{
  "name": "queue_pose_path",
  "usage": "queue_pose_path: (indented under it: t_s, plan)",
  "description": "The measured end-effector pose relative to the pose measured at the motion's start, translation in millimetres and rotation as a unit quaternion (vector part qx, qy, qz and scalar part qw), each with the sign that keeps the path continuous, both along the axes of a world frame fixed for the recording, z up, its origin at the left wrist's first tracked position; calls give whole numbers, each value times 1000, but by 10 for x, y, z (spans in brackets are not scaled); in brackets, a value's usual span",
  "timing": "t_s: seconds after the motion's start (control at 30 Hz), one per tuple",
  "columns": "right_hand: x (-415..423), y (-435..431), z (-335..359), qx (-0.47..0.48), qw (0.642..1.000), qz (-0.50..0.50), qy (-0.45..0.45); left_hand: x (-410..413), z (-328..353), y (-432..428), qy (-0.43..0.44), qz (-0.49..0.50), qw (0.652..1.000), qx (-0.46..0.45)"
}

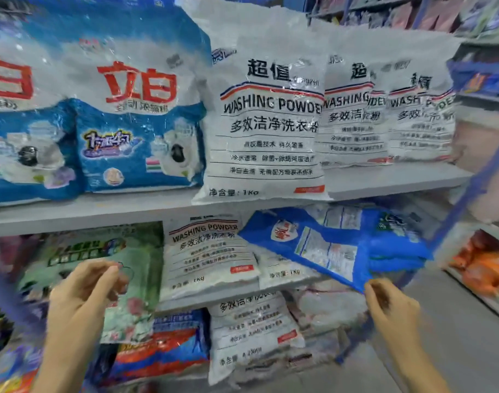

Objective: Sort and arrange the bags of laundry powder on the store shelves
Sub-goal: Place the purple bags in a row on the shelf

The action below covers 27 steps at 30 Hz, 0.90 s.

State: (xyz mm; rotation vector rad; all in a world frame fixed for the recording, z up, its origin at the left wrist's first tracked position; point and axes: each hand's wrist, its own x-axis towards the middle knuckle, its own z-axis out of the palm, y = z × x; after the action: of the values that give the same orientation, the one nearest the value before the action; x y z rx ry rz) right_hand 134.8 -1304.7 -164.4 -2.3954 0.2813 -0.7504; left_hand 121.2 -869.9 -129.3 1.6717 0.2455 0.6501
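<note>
The blue bag point(322, 239) of laundry pwdr lay tilted on the mid shelf point(185, 297), approx 4 o'clock from frame centre. Its label side faced up & its low corner pointed twd 5 o'clock. It rested partly on white bags point(211, 251) printed "WASHING POWDER", which lay at 6 o'clock, w/ a stack of blue packs point(398, 251) just beside it at its 3 o'clock. At 5 o'clock the right hand point(390, 304) had thumb & fingers bunched together, pinching that low corner. At 8 o'clock the left hand point(83, 296) was raised in front of a green bag point(134, 251). Its fingers were curled w/ tips near the thumb & nothing seen betw them. It was too blurred to tell whether it pinched or touched the green bag.

On the top shelf point(100, 214) a big white bag point(265, 131) marked "1Kg" stood upright at 12 o'clock, right at the front edge. More of the same kind point(353, 114) stood behind it twd 2 o'clock. At 9–10 o'clock stood blue-and-white bags point(140, 123) w/ red characters.

On the bottom level at 6 o'clock was another white bag point(251, 327), w/ a red-and-blue bag point(163, 347) beside it at 7 o'clock. A blue upright post point(466, 205) ran thru 3–4 o'clock, w/ orange packs point(481, 265) beyond it.
</note>
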Motion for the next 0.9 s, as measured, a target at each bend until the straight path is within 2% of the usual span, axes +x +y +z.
queue_pose_path:
  t_s: [0.1, 0.23, 0.4, 0.6, 0.73, 0.9]
  plan:
    - [361, -177, -132, -74, 997, 21, 26, -1, -65, -365, -11, -6, 1000, 17]
    - [898, -247, -304, -141, 981, 79, 104, 201, -47, -692, 5, -24, 999, 42]
    - [1433, -133, -613, -238, 944, 176, 148, 483, -27, -1055, 11, -55, 997, 60]
    - [1873, -53, -920, -332, 900, 200, 200, 879, -136, -1354, 20, -65, 996, 64]
    - [2005, -53, -948, -345, 902, 190, 178, 1043, -237, -1489, 32, -56, 995, 70]
    - [2204, -91, -885, -401, 891, 202, 74, 1136, -347, -1695, 57, -49, 995, 59]
